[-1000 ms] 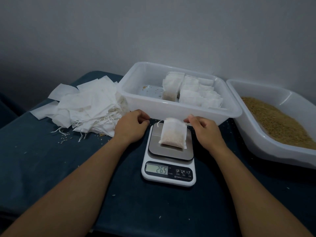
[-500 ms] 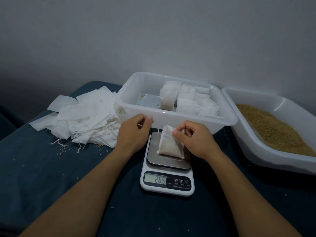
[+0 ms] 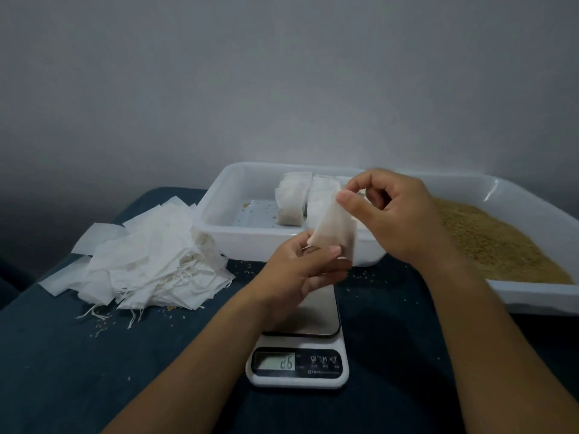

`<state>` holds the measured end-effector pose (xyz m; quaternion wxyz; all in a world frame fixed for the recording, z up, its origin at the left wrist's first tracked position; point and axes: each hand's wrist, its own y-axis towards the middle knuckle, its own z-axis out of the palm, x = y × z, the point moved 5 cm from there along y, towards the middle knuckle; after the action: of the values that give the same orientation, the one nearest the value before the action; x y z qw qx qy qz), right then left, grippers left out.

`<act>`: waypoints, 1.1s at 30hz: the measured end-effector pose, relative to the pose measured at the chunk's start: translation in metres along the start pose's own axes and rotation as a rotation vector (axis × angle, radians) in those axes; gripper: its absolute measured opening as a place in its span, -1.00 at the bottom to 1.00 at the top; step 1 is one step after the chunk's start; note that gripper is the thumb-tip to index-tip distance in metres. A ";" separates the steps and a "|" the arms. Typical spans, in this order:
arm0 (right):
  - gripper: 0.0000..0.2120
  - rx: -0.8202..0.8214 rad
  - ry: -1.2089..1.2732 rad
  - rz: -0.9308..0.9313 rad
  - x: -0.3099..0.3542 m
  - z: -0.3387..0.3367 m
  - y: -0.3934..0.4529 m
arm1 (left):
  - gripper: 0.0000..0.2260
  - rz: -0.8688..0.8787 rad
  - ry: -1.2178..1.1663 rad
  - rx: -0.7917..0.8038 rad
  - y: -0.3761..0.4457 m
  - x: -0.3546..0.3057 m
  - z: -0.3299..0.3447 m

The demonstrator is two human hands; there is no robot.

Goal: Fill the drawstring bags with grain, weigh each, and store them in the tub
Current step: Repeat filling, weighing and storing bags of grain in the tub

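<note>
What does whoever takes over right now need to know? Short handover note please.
Left hand: holds the bottom of the filled bag.
Right hand: pinches the bag's top edge.
The bag is in the air above the scale, just in front of the tub.
Done: several filled bags stand in the tub.
Left: put this bag in the tub, then fill more from the empty bag pile with grain from the tray.
</note>
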<state>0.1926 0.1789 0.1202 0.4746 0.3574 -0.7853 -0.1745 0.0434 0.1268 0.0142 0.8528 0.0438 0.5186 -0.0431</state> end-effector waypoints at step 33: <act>-0.78 -0.176 -0.048 0.312 -0.132 -0.124 -0.007 | -0.72 0.122 0.541 -0.103 0.149 -0.009 0.116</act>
<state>0.3419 0.2784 0.0948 0.5067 0.1839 -0.8239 -0.1751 0.1594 0.2613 0.0802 0.6853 0.0413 0.7255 0.0482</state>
